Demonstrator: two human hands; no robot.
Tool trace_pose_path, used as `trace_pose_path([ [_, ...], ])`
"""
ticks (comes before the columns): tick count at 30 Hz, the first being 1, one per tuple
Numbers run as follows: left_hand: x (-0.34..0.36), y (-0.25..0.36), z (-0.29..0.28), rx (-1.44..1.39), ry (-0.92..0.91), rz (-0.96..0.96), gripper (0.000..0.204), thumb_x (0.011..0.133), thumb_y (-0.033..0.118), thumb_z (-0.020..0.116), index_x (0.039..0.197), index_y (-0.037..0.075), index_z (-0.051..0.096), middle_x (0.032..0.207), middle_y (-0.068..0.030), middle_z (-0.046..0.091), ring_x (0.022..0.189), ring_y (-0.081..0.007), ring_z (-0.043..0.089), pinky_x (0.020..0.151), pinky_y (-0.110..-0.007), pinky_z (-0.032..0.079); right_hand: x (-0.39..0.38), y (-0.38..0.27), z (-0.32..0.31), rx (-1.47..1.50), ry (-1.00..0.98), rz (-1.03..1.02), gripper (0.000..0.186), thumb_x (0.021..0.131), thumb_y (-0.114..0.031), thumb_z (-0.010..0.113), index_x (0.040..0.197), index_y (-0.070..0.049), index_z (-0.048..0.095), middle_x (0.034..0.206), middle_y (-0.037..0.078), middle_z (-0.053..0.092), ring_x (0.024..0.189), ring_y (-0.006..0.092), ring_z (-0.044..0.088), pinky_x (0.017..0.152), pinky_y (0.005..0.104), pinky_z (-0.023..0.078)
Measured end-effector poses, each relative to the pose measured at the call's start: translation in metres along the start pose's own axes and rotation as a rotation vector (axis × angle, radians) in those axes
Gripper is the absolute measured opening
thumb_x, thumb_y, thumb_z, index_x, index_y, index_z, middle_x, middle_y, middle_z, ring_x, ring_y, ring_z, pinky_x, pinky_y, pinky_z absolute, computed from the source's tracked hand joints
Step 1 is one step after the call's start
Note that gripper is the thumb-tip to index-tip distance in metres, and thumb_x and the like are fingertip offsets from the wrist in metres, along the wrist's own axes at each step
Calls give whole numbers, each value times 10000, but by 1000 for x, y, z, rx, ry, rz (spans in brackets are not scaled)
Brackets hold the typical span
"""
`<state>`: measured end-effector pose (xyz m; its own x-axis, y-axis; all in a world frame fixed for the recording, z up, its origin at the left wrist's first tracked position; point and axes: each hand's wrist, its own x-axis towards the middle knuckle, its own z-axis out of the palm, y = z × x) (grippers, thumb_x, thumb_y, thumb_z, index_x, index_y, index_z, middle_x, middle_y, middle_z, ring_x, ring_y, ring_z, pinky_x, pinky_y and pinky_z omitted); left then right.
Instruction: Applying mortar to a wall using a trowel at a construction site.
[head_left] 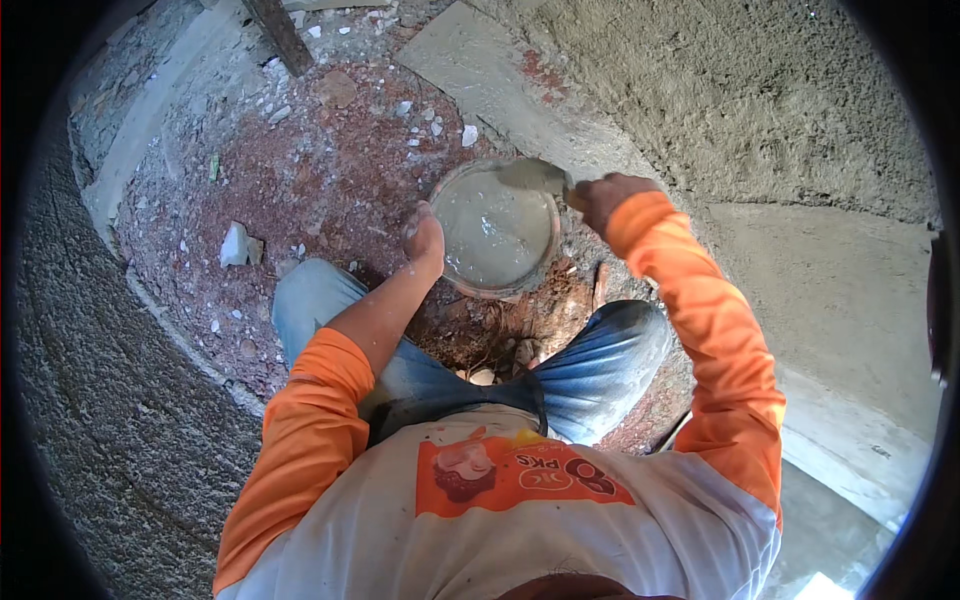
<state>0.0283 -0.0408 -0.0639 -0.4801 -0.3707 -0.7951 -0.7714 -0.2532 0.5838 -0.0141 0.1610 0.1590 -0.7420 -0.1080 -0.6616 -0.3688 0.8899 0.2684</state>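
Note:
A round bowl of wet grey mortar rests on the rubble-strewn ground in front of my knees. My left hand grips the bowl's left rim; its fingertips are partly hidden along the outer wall. On the other side, my right hand is closed round the handle of a trowel. The trowel's grey, mortar-smeared blade lies over the bowl's upper right rim, reaching in above the mortar.
Reddish soil with white chips and a larger white chunk spreads to the left. A wooden post stands at the far left. Rough plaster and a smooth cement strip border the right side. My bent knees flank the near ground.

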Motion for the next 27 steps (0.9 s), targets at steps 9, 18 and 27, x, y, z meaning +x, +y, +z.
trace_pose_path([
  [9, 9, -3, -3, -50, -18, 40, 604, 862, 482, 374, 1124, -42, 519, 1187, -214, 499, 1094, -331, 476, 937, -375, 350, 125, -54, 69, 24, -104, -19, 324, 867, -222, 397, 1087, -92, 596, 1107, 105, 585, 993, 273, 581, 803, 368, 488],
  [18, 22, -15, 5, -89, -46, 14, 591, 864, 482, 369, 1112, -29, 531, 1139, -200, 533, 1056, -316, 501, 907, -373, 366, 68, -80, 85, 177, -193, -74, 359, 868, -128, 368, 1213, -75, 448, 1065, 205, 574, 981, 346, 568, 817, 401, 471],
  [27, 12, -15, 6, -103, -11, 48, 581, 854, 477, 388, 1081, -32, 554, 1112, -193, 552, 1031, -310, 515, 891, -375, 380, 51, -81, 86, 136, -182, -66, 451, 832, -200, 490, 1250, -64, 390, 1015, 228, 585, 957, 366, 572, 805, 402, 478],
])
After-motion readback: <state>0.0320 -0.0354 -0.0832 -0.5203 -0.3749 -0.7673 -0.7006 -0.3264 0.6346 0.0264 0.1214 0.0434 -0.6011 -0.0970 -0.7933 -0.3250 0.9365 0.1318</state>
